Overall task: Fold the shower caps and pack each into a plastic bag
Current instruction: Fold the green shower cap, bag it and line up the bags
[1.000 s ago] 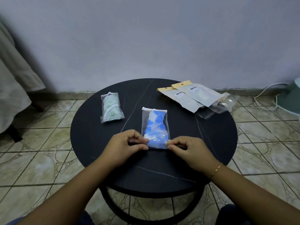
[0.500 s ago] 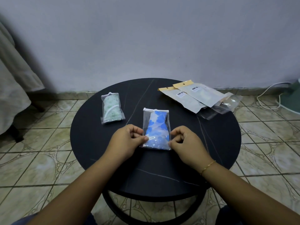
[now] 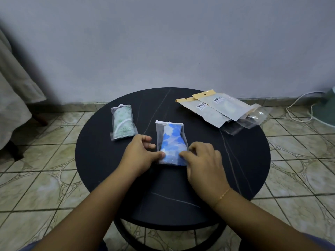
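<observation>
A clear plastic bag with a folded blue-and-white shower cap (image 3: 172, 140) lies flat at the middle of the round black table (image 3: 235, 160). My left hand (image 3: 139, 154) grips the bag's lower left edge, thumb on top and fingers spread beside it. On the other side, my right hand (image 3: 203, 160) holds the lower right corner with its thumb on the bag and its fingers curled at the edge. A second bag holding a green-patterned shower cap (image 3: 123, 122) lies to the left, apart from my hands.
Two flat bags with tan header cards (image 3: 217, 109) lie at the table's back right, overlapping crumpled clear bags (image 3: 253, 116) that hang over the edge. A white cable (image 3: 299, 105) runs on the tiled floor at right. Pale cloth (image 3: 14, 91) hangs at far left.
Both hands have slid from the bag's near corners up along its sides. My left fingers have spread apart. The bag has stayed in place on the table.
</observation>
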The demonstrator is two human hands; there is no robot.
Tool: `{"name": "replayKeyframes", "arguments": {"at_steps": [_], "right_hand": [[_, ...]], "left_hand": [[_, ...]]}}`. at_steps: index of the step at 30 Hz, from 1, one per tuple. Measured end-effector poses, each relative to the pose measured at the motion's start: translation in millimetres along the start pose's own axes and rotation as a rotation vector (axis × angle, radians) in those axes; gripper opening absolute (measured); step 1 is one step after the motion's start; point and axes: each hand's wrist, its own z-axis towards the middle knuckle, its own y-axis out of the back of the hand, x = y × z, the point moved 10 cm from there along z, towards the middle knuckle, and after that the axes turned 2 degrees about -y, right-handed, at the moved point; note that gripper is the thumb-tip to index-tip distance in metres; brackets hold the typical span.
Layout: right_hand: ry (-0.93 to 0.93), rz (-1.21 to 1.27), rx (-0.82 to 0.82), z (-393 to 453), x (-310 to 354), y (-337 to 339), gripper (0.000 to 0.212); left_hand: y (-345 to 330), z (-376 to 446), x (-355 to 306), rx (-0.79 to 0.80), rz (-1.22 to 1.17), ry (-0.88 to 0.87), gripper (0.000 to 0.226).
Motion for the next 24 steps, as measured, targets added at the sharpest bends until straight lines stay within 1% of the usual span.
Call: {"name": "replayKeyframes", "arguments": {"at_steps": [2, 4, 6, 8, 9, 11, 13, 15, 17, 18, 19, 20, 21, 22, 23, 24], "right_hand": [[0.086, -0.046, -0.03, -4, 12, 0, 0.021], [0.09, -0.067, 0.011, -5, 17, -5, 0.034], [0.061, -0.12, 0.054, -2, 19, -11, 0.046], [0.005, -0.097, 0.074, 5, 18, -12, 0.041], [-0.052, -0.041, 0.09, 11, 15, -9, 0.037], [-0.234, 0.123, 0.12, 20, -4, -8, 0.034], [-0.491, 0.467, 0.218, 21, -25, -24, 0.039], [-0.72, 0.727, 0.295, 18, -39, -39, 0.04], [-0.859, 0.875, 0.433, 14, -42, -51, 0.043], [-0.887, 0.885, 0.517, 11, -40, -53, 0.045], [-0.884, 0.829, 0.585, 10, -42, -53, 0.047], [-0.844, 0.699, 0.615, 12, -46, -49, 0.049], [-0.769, 0.53, 0.597, 18, -51, -41, 0.049], [-0.674, 0.368, 0.525, 26, -54, -31, 0.047], [-0.559, 0.235, 0.418, 35, -51, -22, 0.041], [-0.425, 0.164, 0.293, 43, -41, -13, 0.033]], "left_hand": [[-2, 3, 6, 0.008, -0.156, 0.079, 0.063], [-9, 4, 8, 0.043, -0.289, 0.153, 0.061], [-22, 2, 3, 0.135, -0.412, 0.2, 0.049], [-36, -1, -9, 0.238, -0.472, 0.178, 0.026], [-41, -4, -18, 0.273, -0.478, 0.142, 0.016], [-45, -5, -32, 0.279, -0.483, 0.065, 0.019], [-40, -3, -42, 0.221, -0.391, -0.033, 0.017], [-36, 1, -46, 0.168, -0.184, -0.161, 0.011], [-31, 6, -42, 0.131, 0.046, -0.241, 0.012], [-28, 9, -39, 0.111, 0.17, -0.272, 0.016], [-22, 10, -39, 0.07, 0.3, -0.313, 0.019], [-14, 13, -39, 0.005, 0.431, -0.354, 0.021], [-3, 14, -41, -0.08, 0.536, -0.385, 0.025], [10, 16, -40, -0.171, 0.613, -0.391, 0.028], [24, 19, -38, -0.257, 0.673, -0.371, 0.033], [36, 23, -34, -0.328, 0.718, -0.34, 0.04]]}}
